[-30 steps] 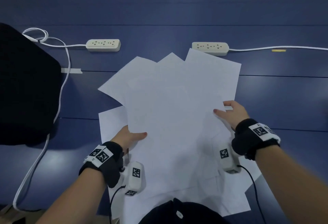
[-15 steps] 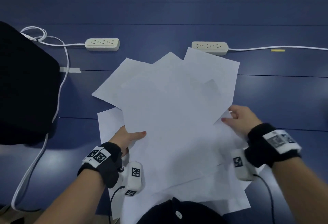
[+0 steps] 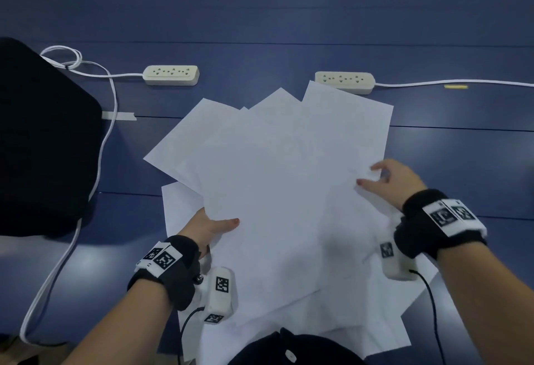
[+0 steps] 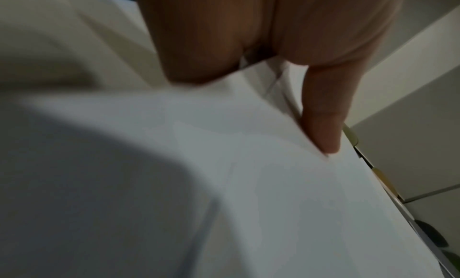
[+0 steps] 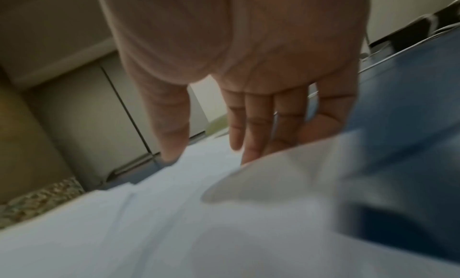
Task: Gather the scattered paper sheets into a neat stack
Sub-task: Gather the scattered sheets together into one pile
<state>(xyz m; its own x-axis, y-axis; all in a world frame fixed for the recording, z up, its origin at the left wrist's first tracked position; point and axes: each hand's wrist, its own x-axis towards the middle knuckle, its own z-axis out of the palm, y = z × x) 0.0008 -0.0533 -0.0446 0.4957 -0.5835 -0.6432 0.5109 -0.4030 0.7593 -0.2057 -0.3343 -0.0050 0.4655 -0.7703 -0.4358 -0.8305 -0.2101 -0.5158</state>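
Several white paper sheets (image 3: 283, 191) lie fanned and overlapping on the blue table (image 3: 260, 18). My left hand (image 3: 219, 226) holds the fan's left edge, thumb on top and fingers hidden beneath. In the left wrist view the thumb (image 4: 321, 128) presses on the sheets (image 4: 248, 184). My right hand (image 3: 375, 175) pinches the right edge of the upper sheets between thumb and fingers. In the right wrist view its thumb (image 5: 171, 144) rests on the paper (image 5: 174, 213) and a curled sheet corner covers some fingertips. More sheets stick out below near the table's front edge.
Two white power strips (image 3: 171, 75) (image 3: 344, 82) lie just beyond the sheets. A white cable (image 3: 107, 139) loops down the left side beside a large black object (image 3: 43, 139). A strip of tape (image 3: 118, 116) is stuck to the table at the left.
The upper sheets have swung leftward, their left corner now further out. My right hand slid out along the right edge and back; the left hand has kept its hold.
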